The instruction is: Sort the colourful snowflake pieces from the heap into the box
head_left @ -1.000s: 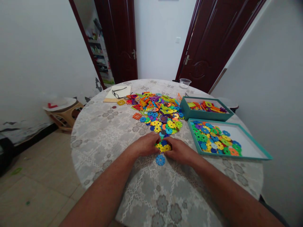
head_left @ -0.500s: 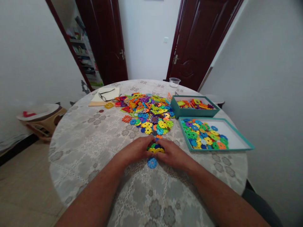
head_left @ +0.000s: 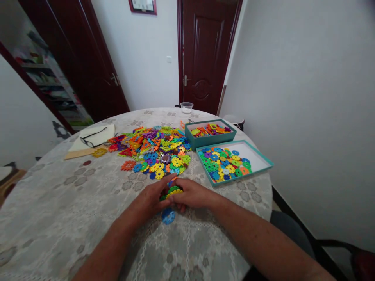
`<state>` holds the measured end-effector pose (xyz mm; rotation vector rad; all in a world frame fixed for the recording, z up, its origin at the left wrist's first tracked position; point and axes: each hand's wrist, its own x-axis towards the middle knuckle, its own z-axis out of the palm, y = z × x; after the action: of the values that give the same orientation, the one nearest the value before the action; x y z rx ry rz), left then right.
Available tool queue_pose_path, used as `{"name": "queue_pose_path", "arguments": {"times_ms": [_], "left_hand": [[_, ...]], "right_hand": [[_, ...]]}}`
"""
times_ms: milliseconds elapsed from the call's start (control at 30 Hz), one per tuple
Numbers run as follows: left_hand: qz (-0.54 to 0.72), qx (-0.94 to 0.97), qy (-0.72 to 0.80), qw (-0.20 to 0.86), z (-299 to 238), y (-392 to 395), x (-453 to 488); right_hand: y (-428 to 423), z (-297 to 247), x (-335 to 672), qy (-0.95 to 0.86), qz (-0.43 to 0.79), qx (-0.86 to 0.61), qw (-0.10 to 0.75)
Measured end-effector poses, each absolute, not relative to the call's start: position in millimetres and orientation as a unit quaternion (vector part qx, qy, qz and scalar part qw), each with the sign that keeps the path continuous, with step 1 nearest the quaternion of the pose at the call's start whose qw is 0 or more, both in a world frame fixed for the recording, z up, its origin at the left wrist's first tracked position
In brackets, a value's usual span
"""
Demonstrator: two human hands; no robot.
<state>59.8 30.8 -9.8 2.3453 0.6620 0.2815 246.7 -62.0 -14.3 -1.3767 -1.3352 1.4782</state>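
Observation:
My left hand [head_left: 152,196] and my right hand [head_left: 190,192] meet near the middle of the table, fingers curled from both sides round a small bunch of green and yellow notched plastic discs [head_left: 175,190]. The fingers hide much of the bunch, so how the discs are joined cannot be made out. Just below the hands, a blue notched disc [head_left: 168,216] lies on the cloth. Beyond my fingertips spreads a heap of colourful notched pieces [head_left: 159,146], with yellow, blue and orange discs at its near edge.
Right of the heap stands a teal box [head_left: 211,138] with more plastic pieces. In front of it lies a shallow teal-rimmed lid [head_left: 258,158] holding loose discs. Eyeglasses [head_left: 92,140] rest on papers [head_left: 76,147] at left. A clear plastic bowl [head_left: 186,107] stands at the far edge.
The view has turned to the right, so everything appears shifted left. My right hand has tilted over the disc bunch, showing more of its fingers underneath; both hands keep hold.

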Motion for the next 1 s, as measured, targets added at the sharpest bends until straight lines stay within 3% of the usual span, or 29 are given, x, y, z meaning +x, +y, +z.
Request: {"name": "queue_pose_path", "arguments": {"times_ms": [367,533,700,867,1000], "left_hand": [[0.173,0.875,0.237,0.385,-13,29,57],[0.196,0.885,0.258,0.334,-4,38,46],[0.115,0.912,0.285,0.273,2,43,34],[0.035,0.923,0.271,0.271,2,38,33],[0.013,0.926,0.248,0.283,3,41,30]], "right_hand": [[-68,-11,243,-0.548,0.474,-0.592,0.354],[-68,6,274,-0.618,0.159,-0.681,0.359],[-75,18,351,-0.512,-0.124,-0.790,0.315],[-90,13,412,-0.395,-0.234,-0.853,0.249],[-84,18,381,-0.491,-0.243,-0.767,0.334]]}}
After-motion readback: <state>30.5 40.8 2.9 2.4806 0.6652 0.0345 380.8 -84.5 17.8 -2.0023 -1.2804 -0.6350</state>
